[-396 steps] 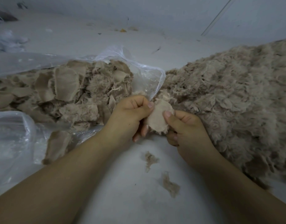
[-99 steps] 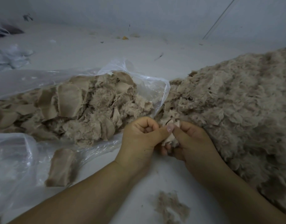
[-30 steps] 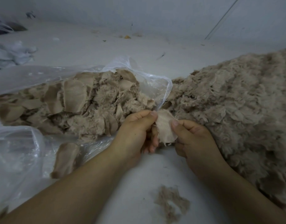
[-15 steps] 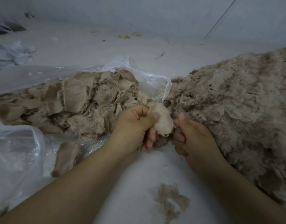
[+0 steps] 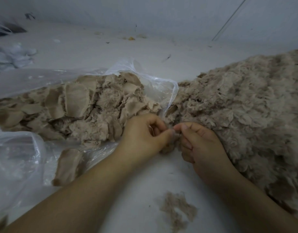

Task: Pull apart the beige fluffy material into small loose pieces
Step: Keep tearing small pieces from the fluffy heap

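Left hand (image 5: 145,132) sits centre frame, fingers curled in, thumb and forefinger pinching a small beige fluffy tuft (image 5: 168,146) that hangs between both hands and touches the pale floor (image 5: 145,174). Sweep back to the far left now: crumpled white material (image 5: 12,55) lies on the floor near the frame edge, well apart from the work. Below it a clear plastic bag (image 5: 18,158) spreads wide, its open mouth facing the hands, packed with flat beige fabric scraps (image 5: 77,106) with a woven backing and fuzzy edges. One flat scrap (image 5: 67,165) lies apart on the plastic, just beside the left forearm. Centre again, and the right hand (image 5: 202,145) meets the left, thumb and curled fingers gripping the same tuft from the other side, knuckles touching the big heap. Lower down, a loose wisp of fibres (image 5: 175,209) lies on the floor between the forearms. Over on the right, a large pile of shredded fluffy pieces (image 5: 246,106) fills the frame to its edge.
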